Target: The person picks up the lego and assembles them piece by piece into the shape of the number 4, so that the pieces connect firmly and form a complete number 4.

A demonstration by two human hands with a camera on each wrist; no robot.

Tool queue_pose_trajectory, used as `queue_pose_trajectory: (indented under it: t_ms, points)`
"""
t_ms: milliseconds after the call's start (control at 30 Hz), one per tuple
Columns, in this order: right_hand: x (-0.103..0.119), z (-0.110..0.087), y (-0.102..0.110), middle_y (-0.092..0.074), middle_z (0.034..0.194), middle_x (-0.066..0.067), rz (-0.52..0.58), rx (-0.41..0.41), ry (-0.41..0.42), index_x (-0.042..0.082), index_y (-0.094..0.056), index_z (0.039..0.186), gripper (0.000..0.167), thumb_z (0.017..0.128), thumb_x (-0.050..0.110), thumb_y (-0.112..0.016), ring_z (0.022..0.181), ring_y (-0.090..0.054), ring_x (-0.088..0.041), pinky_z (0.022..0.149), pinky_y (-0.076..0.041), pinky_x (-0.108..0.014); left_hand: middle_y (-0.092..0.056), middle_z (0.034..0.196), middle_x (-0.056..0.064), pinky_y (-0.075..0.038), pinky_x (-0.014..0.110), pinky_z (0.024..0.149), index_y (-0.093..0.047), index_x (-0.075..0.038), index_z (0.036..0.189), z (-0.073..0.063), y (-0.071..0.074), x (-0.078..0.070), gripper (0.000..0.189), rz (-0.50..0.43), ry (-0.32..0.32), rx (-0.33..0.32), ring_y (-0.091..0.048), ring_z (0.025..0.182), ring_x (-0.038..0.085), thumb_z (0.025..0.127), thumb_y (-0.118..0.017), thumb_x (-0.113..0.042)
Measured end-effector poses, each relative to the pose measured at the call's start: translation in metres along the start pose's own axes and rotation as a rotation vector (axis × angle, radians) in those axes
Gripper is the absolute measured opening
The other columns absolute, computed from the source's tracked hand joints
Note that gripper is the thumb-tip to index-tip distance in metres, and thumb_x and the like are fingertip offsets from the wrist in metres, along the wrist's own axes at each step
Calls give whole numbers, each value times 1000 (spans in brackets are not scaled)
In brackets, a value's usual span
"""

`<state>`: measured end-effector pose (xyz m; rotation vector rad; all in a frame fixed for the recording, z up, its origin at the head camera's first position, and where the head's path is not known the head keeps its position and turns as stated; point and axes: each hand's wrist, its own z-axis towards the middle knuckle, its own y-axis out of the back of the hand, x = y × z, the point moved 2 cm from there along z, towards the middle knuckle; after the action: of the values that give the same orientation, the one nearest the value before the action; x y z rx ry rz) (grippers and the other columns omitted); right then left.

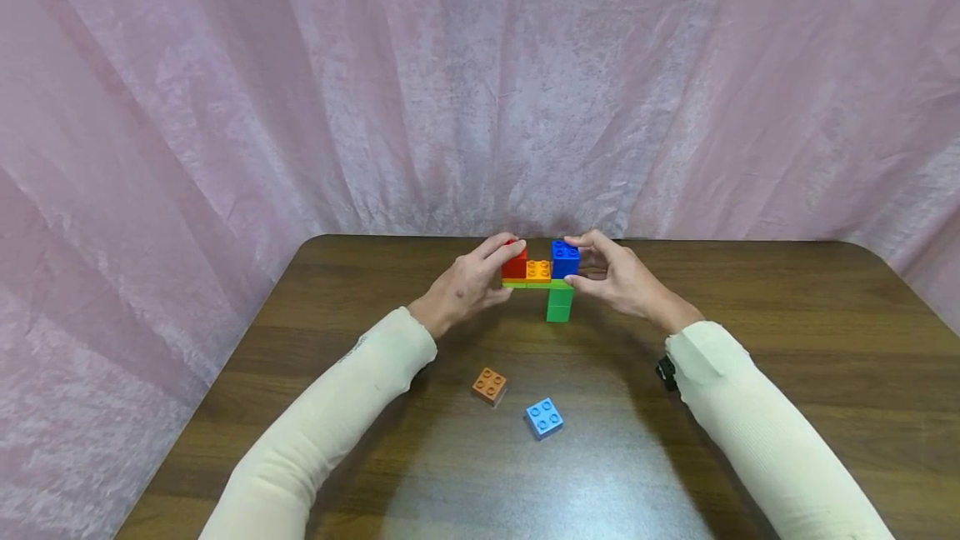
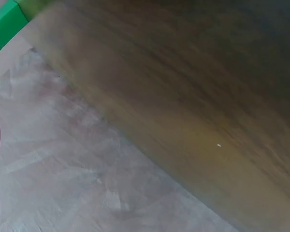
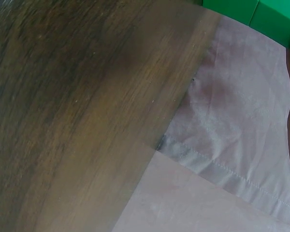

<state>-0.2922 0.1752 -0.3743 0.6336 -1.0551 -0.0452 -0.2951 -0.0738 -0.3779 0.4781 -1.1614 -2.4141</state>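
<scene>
A small structure of toy building bricks stands near the table's far edge. Its support is a stack of green bricks point(image 1: 558, 303), with a flat lime-green piece point(image 1: 528, 285) across the top. On that piece sit a red brick point(image 1: 514, 265) at the left, an orange brick point(image 1: 537, 271) in the middle and a blue brick point(image 1: 565, 260) at the right. My left hand point(image 1: 471, 283) grips the left end, fingers over the red brick and thumb below. With thumb and fingers, my right hand point(image 1: 621, 277) pinches the blue brick from the right.
Nearer to me on the wooden table point(image 1: 750, 340) lie a brown brick point(image 1: 490, 386) and a light blue brick point(image 1: 543, 417), apart from each other. A pink curtain point(image 1: 480, 90) hangs right behind the table's far edge.
</scene>
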Motion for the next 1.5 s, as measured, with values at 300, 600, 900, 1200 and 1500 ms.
queue_pose_trajectory:
  t_ms: [300,600,900,1200,1500]
  points:
    - [0,1,-3,-50,143,-26,0,2,2,-3,-48,129,43,91,-5,-68,117,-60,-41,93,-52,-46,-48,145,16,-55,34,91,-50,-4,140,-2,4,-2,71,19,63,35,-68,102,27,80,-86,-14]
    - [0,0,-5,-50,141,-28,15,-6,15,-5,-48,132,46,91,-7,-68,116,-61,-41,93,-52,-43,-49,138,14,-52,37,96,-47,-7,142,-11,26,-10,81,-41,114,-6,-58,117,26,75,-91,-21]
    - [0,-1,-3,-52,139,-28,17,-9,19,-5,-49,132,46,91,-7,-69,115,-61,-40,93,-52,-44,-61,106,12,-54,39,88,-56,-1,131,-21,34,-19,68,-278,164,79,-60,99,25,73,-91,-12]
    - [-1,-1,-3,-52,140,-26,14,-5,16,-3,-49,130,44,91,-6,-69,115,-62,-40,92,-52,-46,-66,113,11,-53,39,91,-61,-4,125,-37,27,-33,56,-447,268,501,-62,104,25,78,-88,-20]
    - [-2,-1,-2,-51,142,-26,30,-14,9,-4,-50,130,45,90,-8,-69,116,-61,-40,92,-54,-41,-68,111,1,-50,38,95,-69,-8,114,-46,23,-38,48,-425,236,699,-61,106,17,74,-91,-22]
